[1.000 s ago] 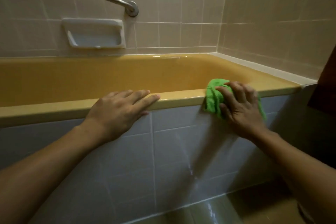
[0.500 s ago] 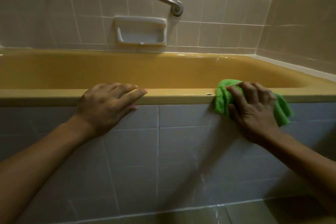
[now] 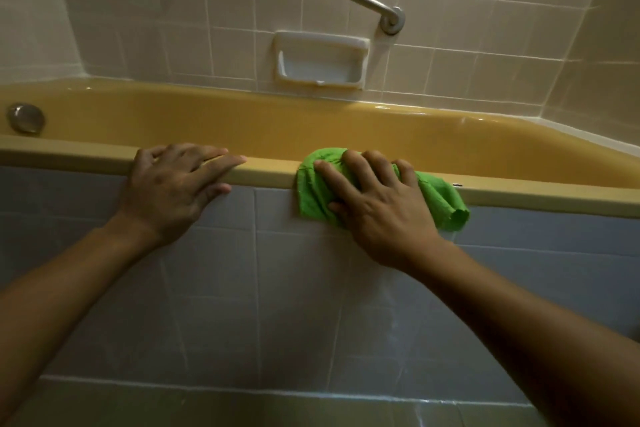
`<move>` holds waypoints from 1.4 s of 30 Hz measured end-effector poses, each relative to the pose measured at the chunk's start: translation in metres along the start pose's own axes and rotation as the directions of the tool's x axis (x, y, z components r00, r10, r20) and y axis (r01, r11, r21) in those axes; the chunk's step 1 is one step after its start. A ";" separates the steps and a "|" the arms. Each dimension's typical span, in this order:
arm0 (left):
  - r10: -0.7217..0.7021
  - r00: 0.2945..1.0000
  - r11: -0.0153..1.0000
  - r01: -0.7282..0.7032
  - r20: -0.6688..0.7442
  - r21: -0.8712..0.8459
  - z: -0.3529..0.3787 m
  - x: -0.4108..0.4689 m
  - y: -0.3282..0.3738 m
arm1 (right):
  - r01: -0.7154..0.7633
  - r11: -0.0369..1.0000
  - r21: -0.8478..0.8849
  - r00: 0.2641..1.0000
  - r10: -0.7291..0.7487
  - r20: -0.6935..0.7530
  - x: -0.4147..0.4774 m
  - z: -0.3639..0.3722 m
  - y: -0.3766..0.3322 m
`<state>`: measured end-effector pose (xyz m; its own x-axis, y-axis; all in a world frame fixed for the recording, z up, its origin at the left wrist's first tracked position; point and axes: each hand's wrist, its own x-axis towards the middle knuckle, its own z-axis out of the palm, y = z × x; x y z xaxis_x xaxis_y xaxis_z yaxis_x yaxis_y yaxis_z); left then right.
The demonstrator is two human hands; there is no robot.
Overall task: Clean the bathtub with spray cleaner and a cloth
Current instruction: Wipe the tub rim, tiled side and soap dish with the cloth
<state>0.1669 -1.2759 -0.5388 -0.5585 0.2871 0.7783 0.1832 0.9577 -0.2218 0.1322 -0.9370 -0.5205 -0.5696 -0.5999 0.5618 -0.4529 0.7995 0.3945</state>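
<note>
Our right hand (image 3: 381,211) grips the bunched green cloth (image 3: 311,191) on the bathtub rim (image 3: 270,175), centre-right. Our left hand (image 3: 173,187) lies flat alongside, fingers straight. The rim runs bare leftward; the cloth's middle is hidden.

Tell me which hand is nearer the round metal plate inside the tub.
Left. The left hand rests on the tub rim, to the right of the metal plate; the right hand holds the green cloth against the rim farther right.

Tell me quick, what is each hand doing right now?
Left hand: open, resting flat on the bathtub rim.
Right hand: gripping the green cloth against the rim.
</note>
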 end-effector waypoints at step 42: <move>-0.212 0.972 0.977 0.209 0.097 0.047 -0.052 -0.099 -0.194 | 0.202 0.979 -0.031 0.964 -0.204 -0.169 0.083 -0.010 -0.136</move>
<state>0.2284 -1.4912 -0.5422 -0.6607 0.0775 0.7467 0.0243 0.9963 -0.0819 0.1531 -1.0950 -0.5205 -0.3407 -0.7367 0.5840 -0.5372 0.6624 0.5222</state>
